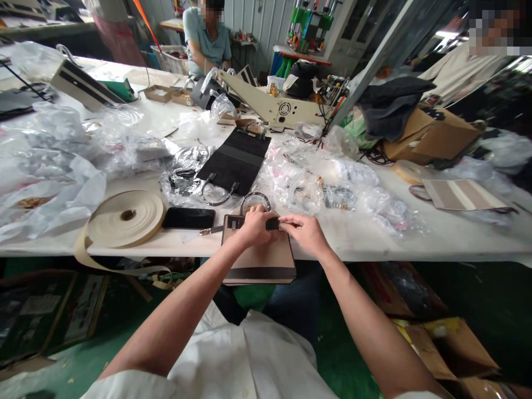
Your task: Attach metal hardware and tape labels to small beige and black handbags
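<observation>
A tan handbag [257, 265] with dark trim lies at the table's front edge, its lower end jutting out over my lap. Its round handle [256, 197] stands up beyond my fingers. My left hand [258, 226] is closed over the bag's upper part. A dark strap [272, 224] runs across the top, partly hidden under that hand. At the bag's upper right edge, my right hand [305, 230] pinches the end of this strap between thumb and fingers; the exact tip is too small to make out. A metal buckle [205, 231] sticks out at the left.
Left of the bag are a phone [189, 218] and a roll of beige tape [127, 219]. Behind lies an open black bag piece [236, 158] among plastic wrapping [299, 183]. A cream machine [274, 105] stands farther back. Across the table sits a person [203, 41].
</observation>
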The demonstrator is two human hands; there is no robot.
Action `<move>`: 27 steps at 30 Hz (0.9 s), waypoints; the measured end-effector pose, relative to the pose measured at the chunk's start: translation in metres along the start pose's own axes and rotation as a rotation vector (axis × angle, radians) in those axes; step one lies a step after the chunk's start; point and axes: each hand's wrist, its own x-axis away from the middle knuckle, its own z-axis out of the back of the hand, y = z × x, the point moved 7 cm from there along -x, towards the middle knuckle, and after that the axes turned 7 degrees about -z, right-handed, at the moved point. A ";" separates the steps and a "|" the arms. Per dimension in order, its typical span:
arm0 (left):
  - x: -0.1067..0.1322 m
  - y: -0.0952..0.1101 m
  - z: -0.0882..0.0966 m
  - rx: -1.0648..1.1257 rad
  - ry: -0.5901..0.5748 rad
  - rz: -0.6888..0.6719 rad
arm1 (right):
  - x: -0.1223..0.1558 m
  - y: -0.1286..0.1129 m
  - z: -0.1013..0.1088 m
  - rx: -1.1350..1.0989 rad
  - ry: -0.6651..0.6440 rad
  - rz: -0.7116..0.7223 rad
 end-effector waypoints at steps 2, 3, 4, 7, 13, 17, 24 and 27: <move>0.000 0.000 0.000 -0.004 0.005 -0.002 | -0.002 0.001 -0.001 0.060 0.021 0.026; 0.000 0.000 0.000 -0.004 0.006 -0.003 | -0.003 0.000 -0.001 0.095 0.035 0.048; 0.000 0.000 0.000 -0.001 0.005 -0.006 | -0.003 -0.001 -0.001 0.129 0.044 0.073; 0.000 0.001 0.001 0.013 0.003 -0.009 | -0.003 -0.004 -0.002 0.187 0.036 0.143; 0.001 0.002 0.003 0.019 -0.003 0.000 | 0.001 -0.009 -0.004 0.232 0.020 0.186; 0.001 0.002 0.003 0.019 -0.010 0.009 | 0.001 -0.013 -0.005 0.249 0.029 0.189; 0.002 0.005 0.006 0.034 -0.018 0.007 | -0.001 -0.014 -0.007 0.282 -0.024 0.175; 0.003 0.004 0.005 0.041 -0.018 0.011 | 0.000 -0.015 -0.007 0.292 -0.047 0.181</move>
